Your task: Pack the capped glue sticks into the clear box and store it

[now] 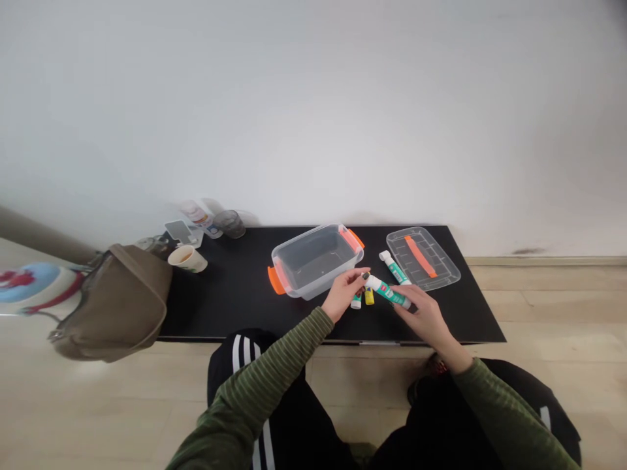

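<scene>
Black table (230, 300): three green tubes (386, 292), one held; one box (321, 284).

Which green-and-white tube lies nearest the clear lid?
The loose tube alongside the clear lid, beyond the right hand. The held tube is between both hands; the third tube, partly hidden, is near the left hand.

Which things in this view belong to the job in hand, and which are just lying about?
Likely in the job:
held tube, between left hand and right hand
second tube
partly hidden tube
yellow item
open box
lid

Seemingly just lying about:
brown bag
paper cup
bottle
grey container
white device
</scene>
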Demonstrator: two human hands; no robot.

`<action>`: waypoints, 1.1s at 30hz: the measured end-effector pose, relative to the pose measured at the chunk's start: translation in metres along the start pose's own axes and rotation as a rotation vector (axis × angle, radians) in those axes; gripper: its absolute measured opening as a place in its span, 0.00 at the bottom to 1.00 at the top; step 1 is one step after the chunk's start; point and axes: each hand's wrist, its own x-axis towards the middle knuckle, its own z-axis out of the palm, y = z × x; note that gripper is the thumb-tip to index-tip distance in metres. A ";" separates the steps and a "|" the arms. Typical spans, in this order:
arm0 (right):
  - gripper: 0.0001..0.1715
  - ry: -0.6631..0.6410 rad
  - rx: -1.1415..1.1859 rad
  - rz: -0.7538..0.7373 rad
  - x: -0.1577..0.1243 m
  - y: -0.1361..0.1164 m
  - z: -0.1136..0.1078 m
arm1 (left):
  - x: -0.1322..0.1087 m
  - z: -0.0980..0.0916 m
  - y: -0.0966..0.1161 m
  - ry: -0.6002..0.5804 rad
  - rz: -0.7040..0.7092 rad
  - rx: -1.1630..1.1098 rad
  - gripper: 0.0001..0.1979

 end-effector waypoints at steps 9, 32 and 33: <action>0.16 0.005 -0.126 -0.103 0.004 -0.005 0.001 | -0.004 -0.002 -0.006 -0.012 -0.020 0.029 0.25; 0.20 -0.128 0.257 0.261 0.001 0.002 0.006 | -0.007 -0.011 -0.012 -0.039 0.056 0.132 0.24; 0.21 -0.148 0.294 0.296 0.001 0.003 0.006 | -0.007 -0.011 -0.013 -0.047 0.057 0.142 0.24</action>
